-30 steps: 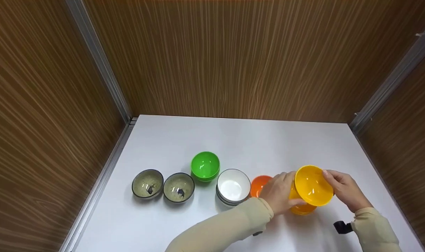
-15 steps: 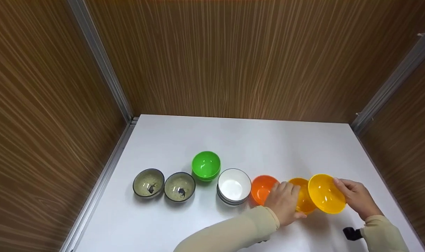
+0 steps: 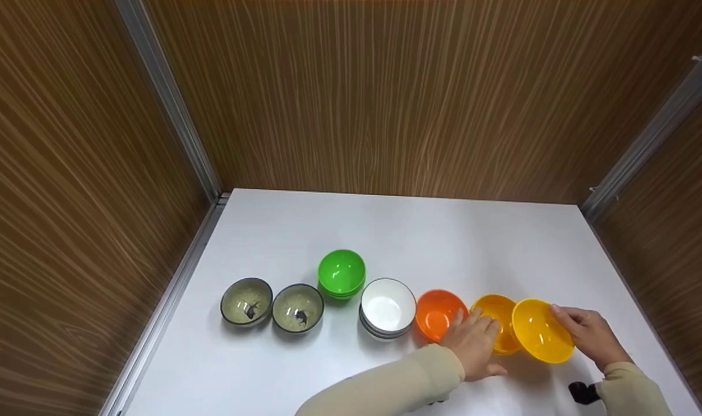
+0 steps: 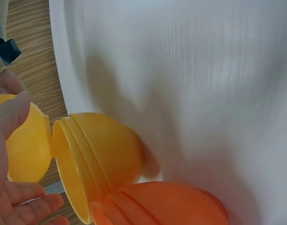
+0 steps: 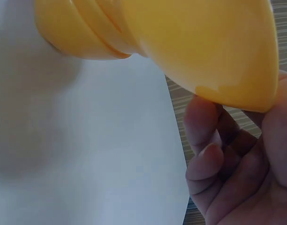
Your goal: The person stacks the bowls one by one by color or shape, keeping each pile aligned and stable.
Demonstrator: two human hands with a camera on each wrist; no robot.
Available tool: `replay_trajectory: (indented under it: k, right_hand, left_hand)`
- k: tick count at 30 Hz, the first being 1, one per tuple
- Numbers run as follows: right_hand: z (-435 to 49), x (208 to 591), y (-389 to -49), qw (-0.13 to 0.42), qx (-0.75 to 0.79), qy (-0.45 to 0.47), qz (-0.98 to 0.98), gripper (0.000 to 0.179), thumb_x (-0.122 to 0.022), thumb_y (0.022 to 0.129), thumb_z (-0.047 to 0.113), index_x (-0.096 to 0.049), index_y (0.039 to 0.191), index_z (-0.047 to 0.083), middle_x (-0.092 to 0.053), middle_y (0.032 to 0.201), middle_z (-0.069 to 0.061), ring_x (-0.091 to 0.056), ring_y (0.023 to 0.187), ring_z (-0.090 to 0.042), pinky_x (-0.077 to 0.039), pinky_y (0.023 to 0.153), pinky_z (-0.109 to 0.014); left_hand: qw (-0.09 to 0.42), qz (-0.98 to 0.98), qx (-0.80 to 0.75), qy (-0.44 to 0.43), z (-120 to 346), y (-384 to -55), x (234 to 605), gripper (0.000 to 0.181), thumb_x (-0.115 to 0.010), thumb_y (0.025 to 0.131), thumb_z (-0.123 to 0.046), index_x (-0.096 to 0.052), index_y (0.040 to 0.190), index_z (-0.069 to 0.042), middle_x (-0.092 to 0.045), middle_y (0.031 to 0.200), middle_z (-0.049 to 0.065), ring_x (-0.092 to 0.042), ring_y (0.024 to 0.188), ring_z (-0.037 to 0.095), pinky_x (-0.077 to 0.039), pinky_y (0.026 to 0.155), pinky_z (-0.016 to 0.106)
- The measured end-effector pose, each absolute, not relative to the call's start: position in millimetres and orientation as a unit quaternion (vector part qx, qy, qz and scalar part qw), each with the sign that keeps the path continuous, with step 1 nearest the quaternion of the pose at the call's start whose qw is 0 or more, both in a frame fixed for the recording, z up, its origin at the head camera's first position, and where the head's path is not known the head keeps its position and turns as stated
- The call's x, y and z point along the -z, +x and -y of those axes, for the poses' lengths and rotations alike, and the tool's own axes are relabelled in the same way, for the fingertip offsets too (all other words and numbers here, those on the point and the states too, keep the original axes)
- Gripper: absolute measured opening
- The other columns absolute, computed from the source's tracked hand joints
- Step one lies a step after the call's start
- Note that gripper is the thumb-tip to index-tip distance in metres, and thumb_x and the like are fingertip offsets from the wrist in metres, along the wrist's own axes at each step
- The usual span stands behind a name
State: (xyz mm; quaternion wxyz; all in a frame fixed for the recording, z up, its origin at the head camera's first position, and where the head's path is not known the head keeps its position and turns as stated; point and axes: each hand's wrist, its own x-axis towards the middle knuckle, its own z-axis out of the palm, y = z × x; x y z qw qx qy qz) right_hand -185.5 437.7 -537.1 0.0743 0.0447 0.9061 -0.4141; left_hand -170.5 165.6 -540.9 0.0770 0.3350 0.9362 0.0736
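My right hand (image 3: pixel 594 336) pinches a yellow bowl (image 3: pixel 542 334) by its right rim, thumb over the inside and fingers beneath. The bowl is tilted and held up beside a stack of yellow bowls (image 3: pixel 494 309), overlapping its right edge in the head view. In the right wrist view the held bowl's smooth outer wall (image 5: pixel 214 47) shows above my curled fingers (image 5: pixel 202 122). My left hand (image 3: pixel 472 348) has its fingers stretched out at the near left of the yellow stack, partly covering it. Orange bowls (image 3: pixel 440 312) stand just left of that hand, also nested, as the left wrist view shows.
A stack of white bowls (image 3: pixel 387 306) with dark rims stands left of the orange ones. Green stacked bowls (image 3: pixel 341 273) sit farther back. Two grey-green patterned bowls (image 3: pixel 247 301) are side by side at the left. Wood-grain panels (image 3: pixel 385 98) wall in the white table (image 3: pixel 293 231).
The right hand has drawn the yellow bowl right and down, away from the stack. The left hand has released that bowl, moved slightly nearer, and straightened its fingers.
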Motion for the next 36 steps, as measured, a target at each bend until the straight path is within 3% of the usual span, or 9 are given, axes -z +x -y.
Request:
replay_trajectory:
  k: [9,14,21,36]
  right_hand:
    - [-429,538,-186,0.083,0.417,0.044,-0.904,0.069,-0.043,0.096,0.057,-0.06,0.126,-0.003,-0.065,0.117,-0.016,-0.059,0.097,-0.02,-0.053,0.08,-0.025]
    - [-423,538,-189,0.085,0.421,0.04,-0.902,0.071,-0.043,0.096,0.058,-0.059,0.126,-0.003,-0.065,0.115,-0.016,-0.059,0.096,-0.022,-0.053,0.079,-0.024]
    - [-415,541,-191,0.078,0.419,0.033,-0.904,0.069,-0.043,0.096,0.057,-0.06,0.125,-0.004,-0.066,0.113,-0.015,-0.061,0.093,-0.02,-0.053,0.077,-0.023]
    - [-407,549,-196,0.08,0.415,0.035,-0.906,0.072,-0.043,0.095,0.059,-0.059,0.126,-0.003,-0.067,0.11,-0.013,-0.06,0.09,-0.022,-0.053,0.079,-0.026]
  left_hand:
    - [0.095,-0.933,-0.062,0.342,-172,-171,547,0.075,-0.06,0.078,-0.07,-0.047,0.14,-0.029,-0.035,0.146,-0.016,-0.016,0.143,0.008,-0.014,0.118,0.044]
    - [0.089,-0.941,-0.063,0.32,-171,-172,547,0.082,-0.059,0.078,-0.071,-0.043,0.144,-0.025,-0.034,0.148,-0.013,-0.013,0.144,0.009,-0.012,0.118,0.042]
    - [0.05,-0.948,-0.078,0.304,-171,-174,547,0.086,-0.058,0.076,-0.073,-0.041,0.143,-0.022,-0.041,0.141,-0.01,-0.02,0.143,0.013,-0.018,0.117,0.042]
    - [0.042,-0.958,-0.126,0.253,-171,-179,550,0.088,-0.061,0.074,-0.073,-0.038,0.142,-0.021,-0.042,0.141,-0.009,-0.026,0.141,0.015,-0.02,0.117,0.041]
